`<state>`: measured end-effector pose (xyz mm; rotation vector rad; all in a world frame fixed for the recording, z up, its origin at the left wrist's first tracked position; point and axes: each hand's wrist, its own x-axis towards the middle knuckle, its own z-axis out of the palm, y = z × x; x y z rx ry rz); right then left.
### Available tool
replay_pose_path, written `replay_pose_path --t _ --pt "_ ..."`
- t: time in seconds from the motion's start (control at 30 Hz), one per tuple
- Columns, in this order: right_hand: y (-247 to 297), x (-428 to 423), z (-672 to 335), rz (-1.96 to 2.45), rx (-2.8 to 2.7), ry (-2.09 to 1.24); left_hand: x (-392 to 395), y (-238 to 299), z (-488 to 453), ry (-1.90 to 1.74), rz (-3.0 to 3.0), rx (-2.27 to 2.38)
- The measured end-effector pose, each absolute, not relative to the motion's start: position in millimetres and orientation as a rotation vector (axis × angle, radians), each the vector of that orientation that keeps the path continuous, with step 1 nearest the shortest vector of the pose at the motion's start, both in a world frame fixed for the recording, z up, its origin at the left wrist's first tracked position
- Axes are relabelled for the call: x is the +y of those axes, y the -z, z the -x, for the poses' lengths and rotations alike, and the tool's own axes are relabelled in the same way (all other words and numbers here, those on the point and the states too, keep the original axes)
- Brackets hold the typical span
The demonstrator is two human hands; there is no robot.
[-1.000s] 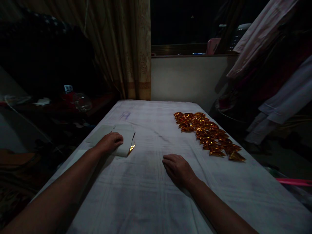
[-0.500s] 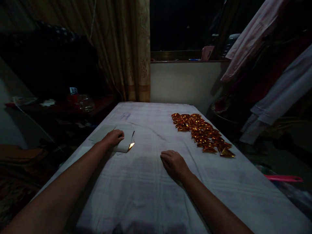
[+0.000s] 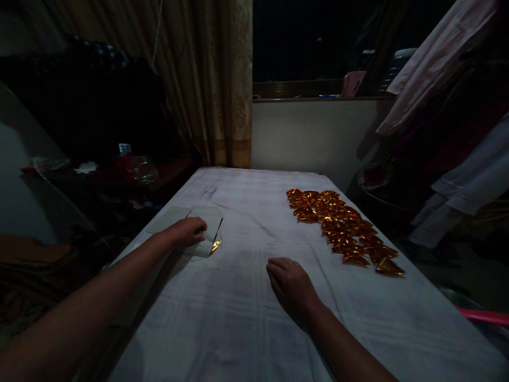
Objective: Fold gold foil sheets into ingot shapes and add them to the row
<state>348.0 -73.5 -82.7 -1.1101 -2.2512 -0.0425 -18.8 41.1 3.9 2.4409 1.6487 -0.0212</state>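
My left hand (image 3: 186, 232) rests on a stack of pale paper sheets (image 3: 207, 233) at the left side of a cloth-covered table (image 3: 246, 318). Its fingers curl over the top sheet, whose lifted corner shows a gold foil underside. My right hand (image 3: 290, 284) lies palm down on the cloth near the middle, fingers together and flat, with nothing under it that I can see. A long row of several folded gold foil pieces (image 3: 342, 225) lies along the right side of the table, apart from both hands.
A curtain (image 3: 214, 79) hangs behind the table's far left corner, beside a dark window with a sill (image 3: 318, 97). Clothes (image 3: 449, 106) hang at the right. A cluttered dark side table (image 3: 119, 170) stands to the left. A pink object (image 3: 483, 317) lies at the right edge.
Both hands stay almost in place; my left fingers curl a little more over the top sheet. The view has shifted slightly with my head.
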Motion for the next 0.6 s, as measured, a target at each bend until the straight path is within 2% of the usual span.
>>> replay_pose_path --t 0.23,0.4,0.5,0.6 --pt "79 -76 -349 1.087 -2.220 -0.046 44 -11 14 0.012 -2.349 1.748" --pt "81 -75 -352 1.050 -2.188 -0.064 48 -46 10 0.010 -2.282 1.734" --pt "84 -74 -353 1.032 -2.101 -0.073 39 -67 -15 -0.149 -2.334 1.730" --pt "83 -74 -355 1.065 -2.036 -0.044 18 -62 -64 -0.253 -2.418 1.556"
